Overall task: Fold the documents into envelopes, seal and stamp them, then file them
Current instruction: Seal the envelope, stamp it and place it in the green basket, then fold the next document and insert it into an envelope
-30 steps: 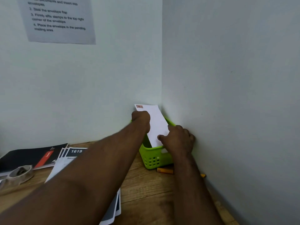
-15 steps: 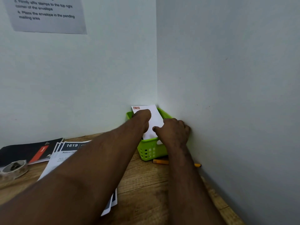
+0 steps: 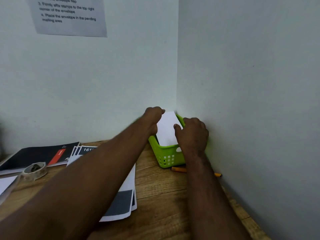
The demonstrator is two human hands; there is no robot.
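Note:
A white envelope (image 3: 167,129) stands tilted inside a green plastic basket (image 3: 163,155) in the corner where the two walls meet. My left hand (image 3: 153,116) grips the envelope's top left corner and covers the stamp there. My right hand (image 3: 192,134) rests against the envelope's right edge, with the thumb on its face and the fingers over the basket's right rim. The envelope's lower part is hidden inside the basket.
An orange pen (image 3: 179,169) lies in front of the basket by the right wall. Printed documents (image 3: 124,196) lie fanned under my left forearm. A black booklet (image 3: 38,155) and a tape roll (image 3: 34,169) sit at the left. An instruction sheet (image 3: 69,16) hangs on the wall.
The envelope has sunk lower into the basket. My left hand has moved up over its top corner and now hides the stamp. The view shifted slightly.

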